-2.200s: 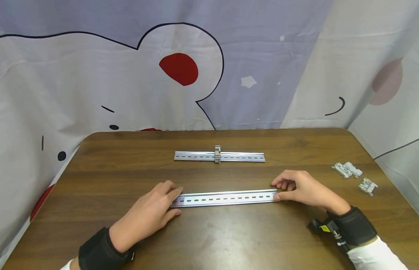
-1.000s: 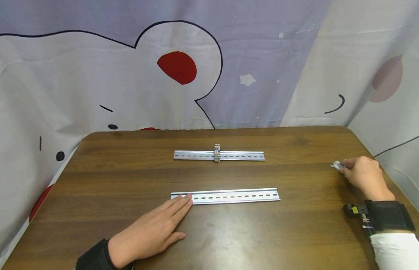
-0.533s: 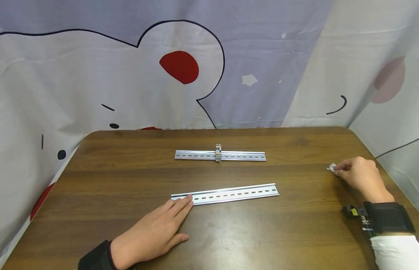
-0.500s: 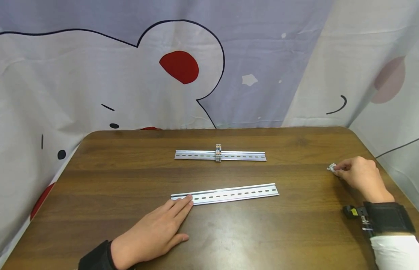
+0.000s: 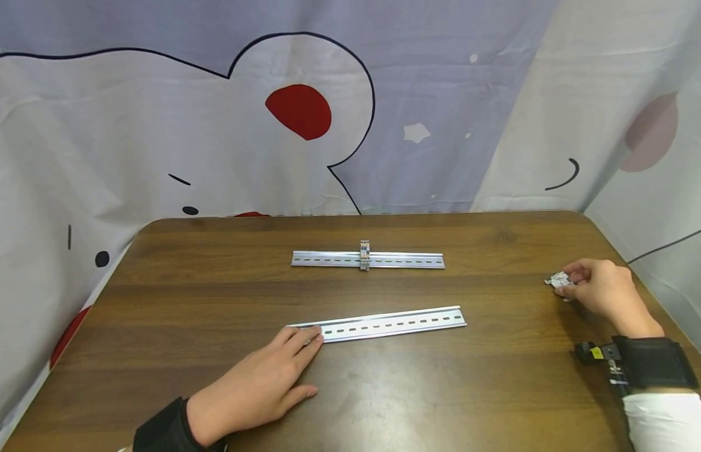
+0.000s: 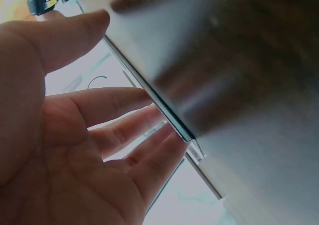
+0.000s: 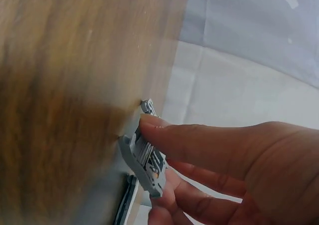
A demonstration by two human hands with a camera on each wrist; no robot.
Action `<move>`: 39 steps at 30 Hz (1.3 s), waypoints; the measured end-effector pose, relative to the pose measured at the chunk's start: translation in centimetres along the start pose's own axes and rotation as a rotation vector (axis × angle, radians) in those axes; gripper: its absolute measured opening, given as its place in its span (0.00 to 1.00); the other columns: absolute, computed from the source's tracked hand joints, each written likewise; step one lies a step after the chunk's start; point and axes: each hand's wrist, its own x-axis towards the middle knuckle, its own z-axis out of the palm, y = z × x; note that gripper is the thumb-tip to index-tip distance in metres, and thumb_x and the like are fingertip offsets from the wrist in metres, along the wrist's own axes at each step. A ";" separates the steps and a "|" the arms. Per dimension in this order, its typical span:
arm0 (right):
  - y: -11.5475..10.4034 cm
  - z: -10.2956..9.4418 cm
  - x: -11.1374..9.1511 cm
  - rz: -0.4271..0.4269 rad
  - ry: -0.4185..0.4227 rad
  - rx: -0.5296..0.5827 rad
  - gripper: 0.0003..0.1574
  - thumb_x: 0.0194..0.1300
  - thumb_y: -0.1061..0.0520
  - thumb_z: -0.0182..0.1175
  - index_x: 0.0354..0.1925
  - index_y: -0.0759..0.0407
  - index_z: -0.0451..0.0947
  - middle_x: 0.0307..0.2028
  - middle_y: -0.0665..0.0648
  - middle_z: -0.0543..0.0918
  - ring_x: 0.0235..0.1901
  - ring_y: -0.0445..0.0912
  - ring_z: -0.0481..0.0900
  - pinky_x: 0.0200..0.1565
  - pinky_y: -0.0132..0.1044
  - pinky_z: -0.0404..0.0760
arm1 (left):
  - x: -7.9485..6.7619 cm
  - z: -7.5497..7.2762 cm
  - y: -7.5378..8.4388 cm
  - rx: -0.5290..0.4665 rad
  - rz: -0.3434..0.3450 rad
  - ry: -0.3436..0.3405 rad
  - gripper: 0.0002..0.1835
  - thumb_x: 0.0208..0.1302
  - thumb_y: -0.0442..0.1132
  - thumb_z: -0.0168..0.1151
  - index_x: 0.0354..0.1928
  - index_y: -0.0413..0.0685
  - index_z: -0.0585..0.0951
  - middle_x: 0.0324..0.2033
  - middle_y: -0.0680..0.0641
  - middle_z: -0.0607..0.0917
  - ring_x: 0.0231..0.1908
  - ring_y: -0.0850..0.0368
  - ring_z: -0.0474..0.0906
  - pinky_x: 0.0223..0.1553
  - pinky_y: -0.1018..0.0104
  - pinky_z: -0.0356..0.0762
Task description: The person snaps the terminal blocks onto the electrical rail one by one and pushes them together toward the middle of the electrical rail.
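The left hand (image 5: 260, 390) rests extended fingers on the nearer slotted rail (image 5: 396, 323), seemingly steadying it, while the right hand (image 5: 609, 292) pinches a small grey block (image 5: 558, 280) near the tabletop (image 5: 384, 395)'s right edge.

Slotted rail (image 5: 392, 322), slightly aslant; grey block (image 7: 143, 162)
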 end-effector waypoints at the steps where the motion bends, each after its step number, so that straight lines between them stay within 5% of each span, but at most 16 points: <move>1: -0.1 0.0 0.0 0.002 -0.005 0.001 0.22 0.52 0.55 0.73 0.41 0.69 0.82 0.29 0.59 0.85 0.33 0.55 0.79 0.34 0.47 0.68 | 0.0 0.0 0.0 -0.003 0.002 -0.006 0.36 0.69 0.56 0.57 0.69 0.38 0.68 0.69 0.41 0.66 0.66 0.48 0.64 0.62 0.54 0.68; 7: -0.6 -0.3 -0.3 -0.003 -0.018 0.028 0.21 0.53 0.54 0.73 0.41 0.68 0.82 0.28 0.56 0.87 0.32 0.52 0.80 0.37 0.52 0.69 | 0.0 0.1 -0.1 0.010 0.006 -0.022 0.38 0.68 0.58 0.58 0.70 0.38 0.67 0.69 0.40 0.66 0.67 0.45 0.64 0.66 0.49 0.62; 14: -2.2 -0.8 -0.5 -0.039 -0.034 0.046 0.21 0.54 0.54 0.73 0.43 0.66 0.83 0.28 0.55 0.87 0.27 0.42 0.80 0.32 0.39 0.70 | 0.1 0.1 -0.2 0.015 0.004 -0.022 0.39 0.67 0.59 0.58 0.70 0.39 0.67 0.69 0.40 0.66 0.66 0.44 0.64 0.64 0.49 0.65; 25: -6.5 -1.3 -1.1 -0.157 0.009 0.061 0.16 0.52 0.55 0.74 0.38 0.63 0.85 0.25 0.50 0.86 0.24 0.39 0.80 0.30 0.34 0.69 | 0.2 0.1 -0.2 0.015 0.004 -0.022 0.39 0.67 0.59 0.58 0.70 0.39 0.67 0.69 0.40 0.66 0.65 0.43 0.65 0.63 0.51 0.68; 39: -11.1 -0.9 -2.6 -0.219 -0.039 0.078 0.14 0.50 0.57 0.74 0.35 0.61 0.83 0.24 0.48 0.86 0.23 0.40 0.80 0.29 0.36 0.72 | 0.2 0.1 -0.2 0.034 0.010 -0.013 0.39 0.67 0.59 0.58 0.70 0.39 0.67 0.68 0.40 0.67 0.64 0.44 0.66 0.64 0.51 0.66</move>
